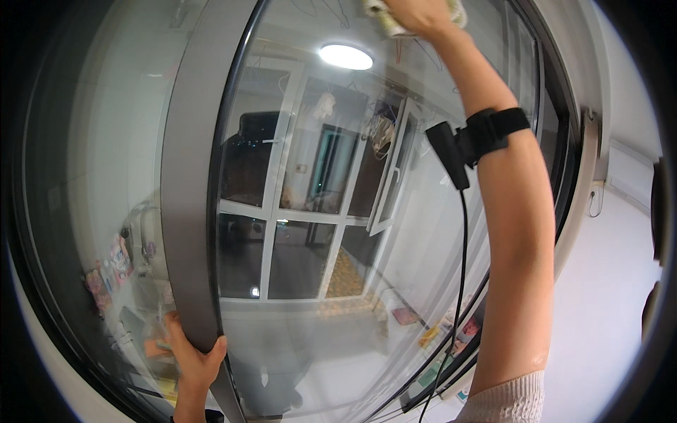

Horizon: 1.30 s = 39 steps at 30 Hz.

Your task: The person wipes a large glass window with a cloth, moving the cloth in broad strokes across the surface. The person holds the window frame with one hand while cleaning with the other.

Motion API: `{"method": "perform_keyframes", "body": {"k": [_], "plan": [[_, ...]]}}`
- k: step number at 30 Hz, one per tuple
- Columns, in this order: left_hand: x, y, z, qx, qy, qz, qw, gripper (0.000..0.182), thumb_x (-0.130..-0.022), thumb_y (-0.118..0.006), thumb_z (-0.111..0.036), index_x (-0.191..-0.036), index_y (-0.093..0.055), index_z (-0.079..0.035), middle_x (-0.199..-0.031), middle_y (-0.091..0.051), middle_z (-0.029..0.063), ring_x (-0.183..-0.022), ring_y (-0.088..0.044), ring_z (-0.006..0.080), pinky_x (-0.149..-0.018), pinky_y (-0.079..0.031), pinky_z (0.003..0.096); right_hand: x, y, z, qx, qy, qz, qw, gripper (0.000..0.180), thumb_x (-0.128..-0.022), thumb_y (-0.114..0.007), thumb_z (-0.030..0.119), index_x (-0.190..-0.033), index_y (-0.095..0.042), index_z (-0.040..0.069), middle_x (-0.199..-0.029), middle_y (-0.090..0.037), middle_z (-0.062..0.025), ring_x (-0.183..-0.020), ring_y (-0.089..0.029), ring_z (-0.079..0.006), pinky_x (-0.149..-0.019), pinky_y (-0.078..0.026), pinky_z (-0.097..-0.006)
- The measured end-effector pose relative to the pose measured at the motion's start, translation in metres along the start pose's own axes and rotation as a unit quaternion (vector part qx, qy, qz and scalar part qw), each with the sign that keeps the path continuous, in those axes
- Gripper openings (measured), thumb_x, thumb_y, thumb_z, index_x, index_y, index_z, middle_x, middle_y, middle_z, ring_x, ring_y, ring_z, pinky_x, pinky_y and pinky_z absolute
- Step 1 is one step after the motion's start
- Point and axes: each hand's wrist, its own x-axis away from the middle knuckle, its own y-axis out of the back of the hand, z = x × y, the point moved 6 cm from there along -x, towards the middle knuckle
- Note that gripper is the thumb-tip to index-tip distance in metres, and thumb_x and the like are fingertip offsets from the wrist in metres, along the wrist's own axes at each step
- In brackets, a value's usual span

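Note:
With fingers and thumb on either side, my left hand (194,355) grips the grey metal frame (191,201) of a sliding glass door. High up, my right hand (418,15) presses a white and green cloth (392,24) to the door's glass pane (328,328); its fingertips run out of the picture at the top. A black strap with a small device (449,153) sits on my right forearm, and a black cable (464,264) hangs from it. Reflections and the room behind mix in the pane.
Through the glass show white-framed windows (307,215), one of them swung out, and a lit round ceiling lamp (346,56). A faucet (145,232) and several packages (120,256) are at the left. Beyond my right arm is a white wall (597,296) with a wall-mounted air conditioner (629,174).

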Motion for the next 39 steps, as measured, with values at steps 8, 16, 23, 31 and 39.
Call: {"method": "perform_keyframes", "body": {"k": [8,16,23,31,39], "plan": [[0.008,0.002,0.016,-0.01,0.026,0.004,1.0,0.094,-0.076,-0.071,-0.044,-0.135,-0.022,0.01,-0.124,-0.041,0.0181,-0.112,-0.043,0.0247,-0.096,-0.035,0.0368,0.125,-0.011,-0.225,0.146,0.016,0.012,0.989,0.046,-0.095,-0.039,0.032,-0.138,-0.041,0.017,-0.148,-0.031,-0.0082,-0.135,-0.031,-0.03,-0.107,-0.032,-0.0388],[0.007,0.003,0.012,-0.084,-0.003,-0.014,0.996,0.083,-0.074,-0.072,-0.047,-0.125,-0.035,0.006,-0.108,-0.045,0.0144,-0.102,-0.045,0.0263,-0.088,-0.038,0.0396,0.353,0.039,-0.312,0.221,-0.503,0.155,0.821,0.053,-0.097,-0.026,0.046,-0.138,-0.043,0.018,-0.143,-0.039,-0.0158,-0.131,-0.035,-0.0368,-0.102,-0.033,-0.0526],[-0.002,-0.001,-0.005,-0.057,-0.066,-0.036,0.996,0.065,-0.062,-0.077,-0.026,-0.113,-0.045,0.0,-0.103,-0.046,0.0187,-0.09,-0.05,0.0347,-0.076,-0.044,0.0432,0.231,0.003,-0.233,0.021,-0.432,0.012,0.902,0.065,-0.096,-0.029,0.051,-0.144,-0.033,0.008,-0.147,-0.03,-0.0247,-0.136,-0.029,-0.0383,-0.112,-0.021,-0.0431],[-0.008,0.002,-0.017,-0.047,-0.058,-0.016,0.997,0.061,-0.063,-0.077,-0.023,-0.11,-0.046,0.0,-0.104,-0.045,0.0178,-0.09,-0.05,0.0336,-0.076,-0.045,0.0427,0.029,-0.016,0.033,-0.15,-0.224,0.065,0.961,0.065,-0.097,-0.019,0.05,-0.147,-0.027,0.008,-0.154,-0.018,-0.0141,-0.143,-0.012,-0.0308,-0.117,-0.007,-0.0436],[-0.009,0.004,-0.025,-0.019,-0.073,-0.022,0.997,0.06,-0.067,-0.077,-0.022,-0.111,-0.044,0.001,-0.102,-0.045,0.0173,-0.086,-0.053,0.0335,-0.07,-0.047,0.0409,0.12,0.039,0.231,-0.112,0.095,0.209,0.967,0.082,-0.07,-0.068,0.033,-0.144,-0.034,0.036,-0.155,-0.02,-0.0113,-0.133,-0.031,-0.0339,-0.113,-0.011,-0.0542]]}}
